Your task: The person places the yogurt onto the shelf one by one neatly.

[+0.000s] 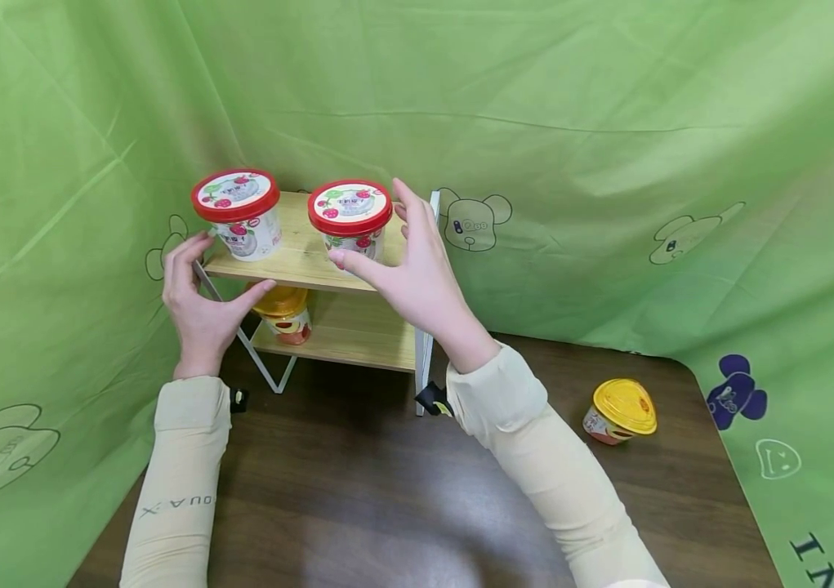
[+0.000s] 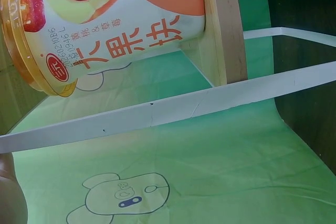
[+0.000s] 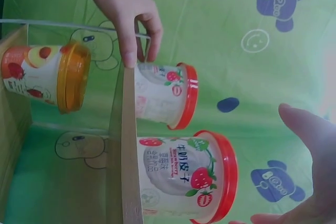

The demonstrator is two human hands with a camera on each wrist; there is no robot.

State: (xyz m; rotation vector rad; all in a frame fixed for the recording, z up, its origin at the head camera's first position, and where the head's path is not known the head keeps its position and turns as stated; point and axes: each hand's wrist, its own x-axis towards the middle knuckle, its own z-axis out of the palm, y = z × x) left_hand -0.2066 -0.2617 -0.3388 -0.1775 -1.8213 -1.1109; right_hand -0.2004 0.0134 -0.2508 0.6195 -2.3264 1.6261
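Two white tubs with red lids and strawberry pictures stand upright on the upper board (image 1: pixel 295 261) of a small two-tier shelf. My right hand (image 1: pixel 424 282) is spread beside the right tub (image 1: pixel 350 208), thumb in front and fingers to its right; a gap shows between hand and tub in the right wrist view. At the board's left end, my left hand (image 1: pixel 199 314) is below and beside the left tub (image 1: pixel 251 237), thumb and fingers parted. Whether its fingertips touch the tub or the board, I cannot tell. A yellow-lidded fruit cup (image 2: pixel 121 19) stands on the lower board.
Pale metal legs (image 1: pixel 420 367) support the shelf at both ends. Another yellow-lidded cup (image 1: pixel 618 412) sits to the right on the dark wood-look surface (image 1: pixel 358 490). Green cloth (image 1: pixel 608 163) printed with bear outlines hangs behind and along both sides.
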